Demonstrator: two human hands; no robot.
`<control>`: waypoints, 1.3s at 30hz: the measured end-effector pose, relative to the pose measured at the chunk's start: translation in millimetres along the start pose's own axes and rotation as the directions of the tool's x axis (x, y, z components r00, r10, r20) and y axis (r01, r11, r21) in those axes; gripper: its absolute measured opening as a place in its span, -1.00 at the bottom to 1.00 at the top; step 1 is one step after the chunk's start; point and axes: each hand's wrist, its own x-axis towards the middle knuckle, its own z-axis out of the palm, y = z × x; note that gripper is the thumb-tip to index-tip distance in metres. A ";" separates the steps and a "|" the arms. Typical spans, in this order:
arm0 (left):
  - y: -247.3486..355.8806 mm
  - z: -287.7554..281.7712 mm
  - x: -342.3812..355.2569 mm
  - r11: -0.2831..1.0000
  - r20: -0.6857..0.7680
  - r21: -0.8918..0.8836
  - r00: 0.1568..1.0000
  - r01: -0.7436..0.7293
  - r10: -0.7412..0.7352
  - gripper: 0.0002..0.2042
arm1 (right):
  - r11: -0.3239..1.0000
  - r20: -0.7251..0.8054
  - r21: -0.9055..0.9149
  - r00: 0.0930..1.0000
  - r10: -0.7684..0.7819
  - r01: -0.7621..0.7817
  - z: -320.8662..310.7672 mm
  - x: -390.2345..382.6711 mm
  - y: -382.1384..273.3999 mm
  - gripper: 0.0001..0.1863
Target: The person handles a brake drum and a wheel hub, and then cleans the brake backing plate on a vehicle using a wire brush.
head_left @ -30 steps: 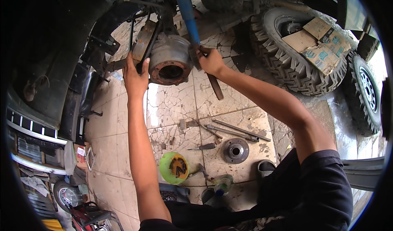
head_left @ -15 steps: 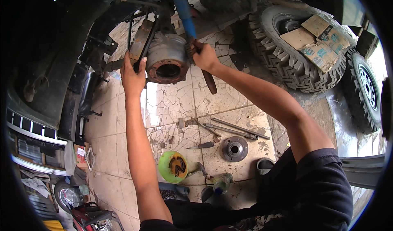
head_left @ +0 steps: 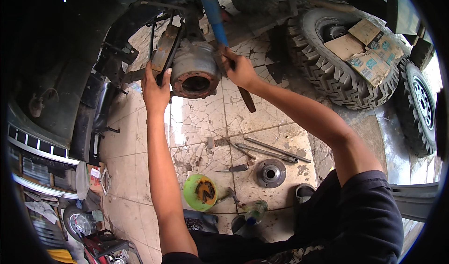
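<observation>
The metal drum (head_left: 195, 60) lies just left of the right hand (head_left: 239, 71), which curls snugly around a brown handle (head_left: 247, 100) slanting down and away; left of the drum, the left hand (head_left: 156, 87) straddles a rusty plate (head_left: 164, 44), its grip unclear.

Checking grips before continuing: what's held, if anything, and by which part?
Left hand: rusty plate, by its near end. Right hand: long dark tool, above its lower end.

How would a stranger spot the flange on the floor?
From the big tyre topped with cardboard, look down-left to the metal bars. Just below them lies the flange: a grey disc, set apart from bars and bowl by its central hole.
</observation>
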 end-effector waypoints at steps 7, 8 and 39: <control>4.8 8.5 0.1 1.000 -0.023 0.007 0.999 -0.022 0.022 -0.36 | 1.000 -0.020 -0.010 0.999 0.029 -0.029 -4.0 18.7 -22.3 -0.73; 5.0 9.1 1.0 1.000 -0.023 0.011 1.000 -0.018 0.018 -0.36 | 1.000 -0.042 -0.003 0.999 -0.027 0.027 -1.4 18.0 -29.5 -0.73; 8.2 15.3 3.9 0.999 -0.056 -0.011 0.998 -0.039 0.038 -0.39 | 0.895 0.201 -0.402 0.972 -0.121 0.195 -1.6 76.5 -54.7 -0.67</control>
